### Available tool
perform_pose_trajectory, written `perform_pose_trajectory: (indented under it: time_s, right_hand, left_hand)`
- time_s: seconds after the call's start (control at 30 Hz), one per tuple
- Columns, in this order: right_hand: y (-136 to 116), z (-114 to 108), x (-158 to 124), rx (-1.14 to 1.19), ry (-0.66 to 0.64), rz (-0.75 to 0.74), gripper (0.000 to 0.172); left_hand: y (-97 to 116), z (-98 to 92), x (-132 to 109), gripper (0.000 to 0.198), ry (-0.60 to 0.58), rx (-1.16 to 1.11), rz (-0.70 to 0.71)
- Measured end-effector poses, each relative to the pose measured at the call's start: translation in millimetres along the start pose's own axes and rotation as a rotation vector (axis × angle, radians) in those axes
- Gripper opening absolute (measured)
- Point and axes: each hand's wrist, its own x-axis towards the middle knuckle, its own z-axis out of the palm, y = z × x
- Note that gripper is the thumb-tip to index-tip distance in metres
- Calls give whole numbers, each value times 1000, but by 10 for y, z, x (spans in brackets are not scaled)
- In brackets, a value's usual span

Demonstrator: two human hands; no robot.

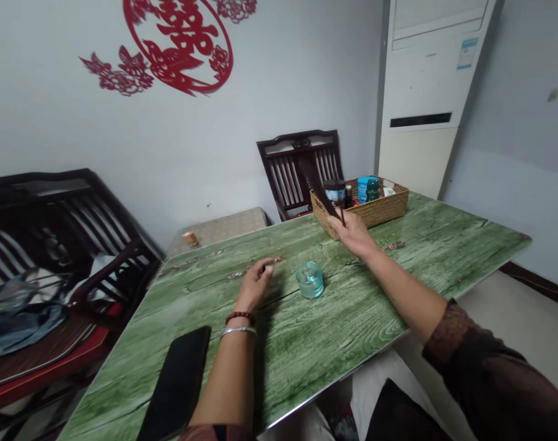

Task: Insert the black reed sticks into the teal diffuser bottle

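Observation:
My left hand [255, 283] is over the table left of a clear bluish glass [309, 280], with its fingers curled. A small dark spot shows between thumb and fingers, too small to name. The glass stands upright and appears to have clear liquid in it; neither hand touches it. In front of the wicker basket [383, 211], my right hand [352, 234] is closed around a long dark object [323, 197]. That object slants up and to the left, overlapping the basket's left end. Its far part blends into the chair behind, so its kind is unclear.
A black phone [175, 383] lies on the green wood-patterned table [352, 331], beside my left forearm. The basket holds a dark-lidded jar [334, 193], a blue container [364, 188] and a green bottle [373, 190]. Dark wooden chairs [301, 168] stand beyond and to the left.

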Motion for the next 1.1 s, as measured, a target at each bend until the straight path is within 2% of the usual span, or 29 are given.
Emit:
perform_pose_trajectory:
  time_s: [0.07, 0.13, 0.17, 0.23, 0.33, 0.47, 0.7, 0.8, 0.87, 0.93, 1.0, 1.1]
  right_hand:
    - [320, -136, -118, -331, -162, 68, 22]
    - [628, -214, -275, -583, -328, 208, 17]
    - [760, -236, -355, -681, -366, 280, 18]
    - [963, -257, -496, -817, -384, 370, 23]
    - [1132, -262, -619, -917, -338, 425, 29]
    - [1230, -237, -649, -959, -266, 431, 31]
    - [1266, -233, -667, -1030, -230, 341, 30]
    - [1126, -258, -656, -1010, -200, 259, 31]
    - [973, -221, -621, -900, -208, 155, 33]
    - [811, -105, -569, -711, -269, 49, 40]
    - [679, 94, -515, -496, -366, 2, 57]
    - [590, 476, -483, -205, -549, 89, 83]
  left_hand:
    - [166, 54, -13, 49, 41, -219, 12]
    - [342, 171, -57, 46, 134, -683, -2]
    - [416, 249, -86, 46, 142, -794, 1]
    - [515, 418, -146, 46, 122, -844, 0]
    - [536, 624, -209, 45, 68, -812, 2]
    - [480, 714, -221, 40, 21, -708, 57]
    - [456, 656, -250, 35, -24, -500, 132]
    - [436, 642, -269, 37, -65, -504, 129]
    - [420, 642, -271, 37, -87, -535, 113]
    - [407, 649, -266, 37, -87, -558, 99]
    - [400, 655, -257, 38, -66, -553, 87]
    - [405, 638, -247, 37, -40, -512, 60]
